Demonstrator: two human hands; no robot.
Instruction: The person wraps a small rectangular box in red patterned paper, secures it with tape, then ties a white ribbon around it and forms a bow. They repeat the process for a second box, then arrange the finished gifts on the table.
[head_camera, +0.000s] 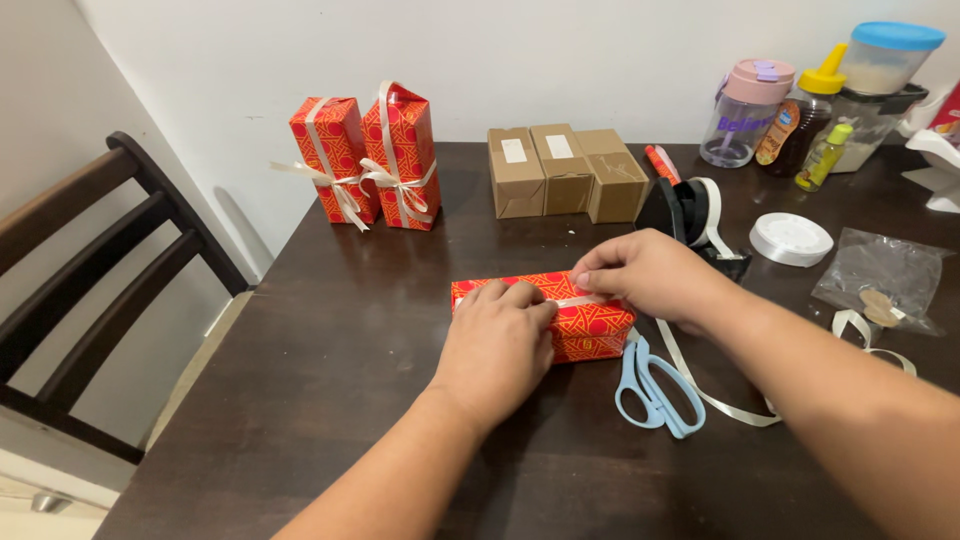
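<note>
Seen from my head camera, looking down at a dark wooden table (330, 400); a red gift-wrapped box (590, 325) lies flat near the middle of it, right in front of me; my left hand (495, 345) rests palm down on the box's left half, fingers curled over its top and pressing a cream ribbon (580, 301) that crosses the wrapping; my right hand (650, 272) sits at the box's far right edge, thumb and fingertips pinched on that same ribbon; the ribbon's loose length trails off the box to the right and loops over the table; pale blue scissors (652, 390) lie just beside the box's right end, blades toward it, on top of the trailing ribbon; a black tape dispenser (695, 215) stands just behind my right hand; a white ribbon spool (790, 238) lies to its right; two upright red gift boxes (365, 160) tied with cream bows stand at the far left by the wall; three plain brown cardboard boxes (565, 172) stand in a row behind the centre; a dark wooden chair (90, 290) is at the table's left side.
</note>
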